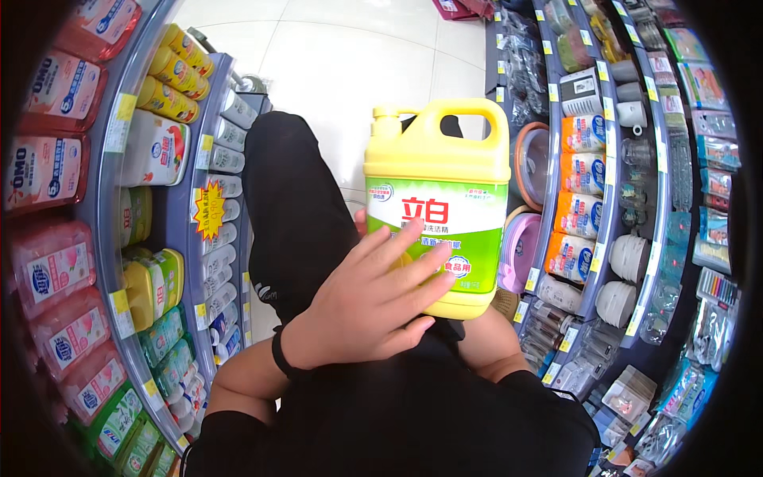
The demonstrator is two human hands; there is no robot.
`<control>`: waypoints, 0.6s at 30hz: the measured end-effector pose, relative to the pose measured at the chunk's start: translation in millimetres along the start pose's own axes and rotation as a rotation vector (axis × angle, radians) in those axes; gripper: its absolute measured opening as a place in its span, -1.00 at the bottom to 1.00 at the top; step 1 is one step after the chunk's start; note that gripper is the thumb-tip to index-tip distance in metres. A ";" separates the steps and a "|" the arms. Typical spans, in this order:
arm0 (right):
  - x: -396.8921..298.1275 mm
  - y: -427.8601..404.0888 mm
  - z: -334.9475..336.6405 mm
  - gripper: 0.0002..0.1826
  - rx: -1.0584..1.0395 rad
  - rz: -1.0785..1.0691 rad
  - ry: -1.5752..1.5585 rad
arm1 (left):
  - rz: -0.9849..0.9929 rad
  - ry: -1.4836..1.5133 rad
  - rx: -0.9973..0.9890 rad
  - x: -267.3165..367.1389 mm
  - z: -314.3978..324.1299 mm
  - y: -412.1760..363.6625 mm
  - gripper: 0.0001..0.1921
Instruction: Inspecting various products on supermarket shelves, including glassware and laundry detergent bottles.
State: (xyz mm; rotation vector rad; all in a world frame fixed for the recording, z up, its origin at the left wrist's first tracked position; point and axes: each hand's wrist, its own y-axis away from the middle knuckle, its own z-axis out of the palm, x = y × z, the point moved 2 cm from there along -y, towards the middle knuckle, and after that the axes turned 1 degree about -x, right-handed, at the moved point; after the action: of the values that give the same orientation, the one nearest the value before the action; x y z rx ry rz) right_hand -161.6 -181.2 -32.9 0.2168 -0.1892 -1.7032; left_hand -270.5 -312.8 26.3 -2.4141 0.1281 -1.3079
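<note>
A yellow plastic jug of dish soap (438, 158) with a green and white label stands upright before me. It has a loop handle and a capped spout on top. My left hand (372, 292) lies across the label's lower left with its fingers spread and the back of the hand towards me. Whether its palm presses on the jug is hidden. Behind the jug, my right hand (360, 222) is mostly out of sight; a fingertip shows at the jug's left edge. The right forearm runs up to the jug's lower right, so this hand supports it from behind.
Shelves at left hold pink detergent bottles (56, 262), another yellow jug (154, 286) and white canisters (226, 161). At right hang orange packs (575, 214) and white bowls (629, 256), with plastic basins (518, 250) lower down. Pale floor tiles (334, 53) stretch ahead between the shelves.
</note>
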 end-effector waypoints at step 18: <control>-16.5 8.6 0.2 -0.09 -0.096 0.090 -0.093 | 0.151 -0.086 0.107 -12.0 -4.2 6.2 -0.52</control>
State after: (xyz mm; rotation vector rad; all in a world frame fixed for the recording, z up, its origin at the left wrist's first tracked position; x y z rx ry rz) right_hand -151.2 -166.2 -29.9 0.0567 -0.1826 -1.6299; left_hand -280.0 -316.6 16.6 -2.3170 0.2065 -1.1147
